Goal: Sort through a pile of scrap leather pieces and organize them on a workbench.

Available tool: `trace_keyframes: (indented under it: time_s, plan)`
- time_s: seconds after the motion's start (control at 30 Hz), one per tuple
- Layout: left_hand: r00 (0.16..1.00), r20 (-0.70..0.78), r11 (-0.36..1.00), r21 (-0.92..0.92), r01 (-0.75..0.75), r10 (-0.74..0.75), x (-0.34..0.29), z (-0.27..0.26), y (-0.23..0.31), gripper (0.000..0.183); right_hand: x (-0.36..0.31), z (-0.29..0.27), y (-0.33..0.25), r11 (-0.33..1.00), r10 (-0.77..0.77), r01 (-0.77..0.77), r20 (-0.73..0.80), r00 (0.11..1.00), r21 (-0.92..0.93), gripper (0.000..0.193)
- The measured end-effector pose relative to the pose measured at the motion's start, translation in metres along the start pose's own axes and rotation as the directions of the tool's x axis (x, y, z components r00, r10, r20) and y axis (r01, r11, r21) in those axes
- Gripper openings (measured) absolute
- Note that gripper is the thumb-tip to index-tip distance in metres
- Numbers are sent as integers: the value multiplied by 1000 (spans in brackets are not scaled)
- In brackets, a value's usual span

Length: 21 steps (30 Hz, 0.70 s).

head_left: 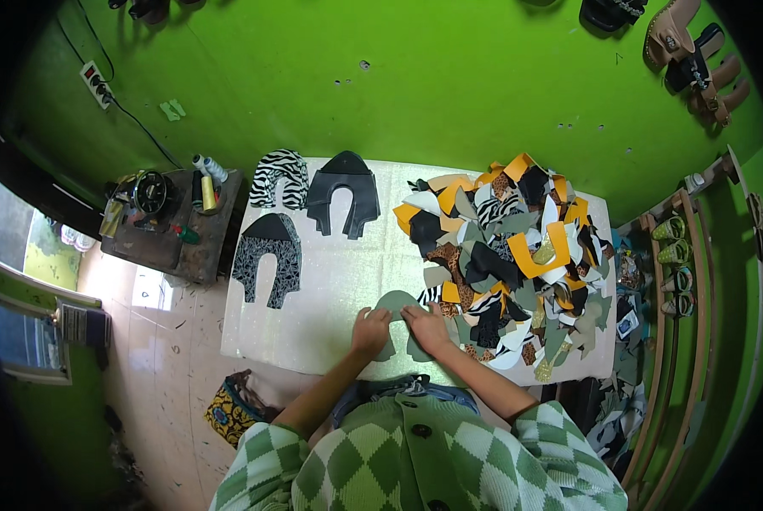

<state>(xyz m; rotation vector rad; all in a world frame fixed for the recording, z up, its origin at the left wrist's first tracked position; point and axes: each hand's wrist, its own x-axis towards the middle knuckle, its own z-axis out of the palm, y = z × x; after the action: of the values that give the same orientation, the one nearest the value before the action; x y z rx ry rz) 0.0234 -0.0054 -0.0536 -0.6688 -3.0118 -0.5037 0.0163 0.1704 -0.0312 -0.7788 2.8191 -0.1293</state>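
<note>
A grey-green, horseshoe-shaped shoe upper piece (398, 300) lies at the table's near edge, its curved end pointing away from me. My left hand (371, 330) has its fingers closed on the left side of it. On the opposite side my right hand (426, 329) grips it the same way, close to the scrap heap. Farther left lie similar finished-looking uppers: a zebra-print one (279, 180), a plain black one (345, 183), and a black one with grey patterned sides (266, 247).
A big heap of mixed leather scraps (492, 247) covers the right of the pale table (313, 332). At left stands a sewing machine (149, 194) beside thread spools (207, 192). Sandals (684, 51) hang on the green wall; a wooden rack (692, 255) holds more shoes.
</note>
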Motion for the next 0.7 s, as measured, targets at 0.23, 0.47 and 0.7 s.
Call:
trace_keyframes:
  time_s: [0.23, 0.47, 0.7]
  plan:
    - [979, -163, 982, -164, 96, -123, -15, -11, -4, 20, -8, 6, 24, 975, 7, 34, -179, 984, 221, 35]
    - [748, 13, 678, -413, 609, -664, -7, -5, -19, 15, 8, -3, 63, 600, 474, -257, -79, 877, 757, 16]
    - [664, 202, 568, -378, 731, -720, 10, -15, -19, 26, 19, -5, 40, 677, 554, -506, 83, 829, 534, 24]
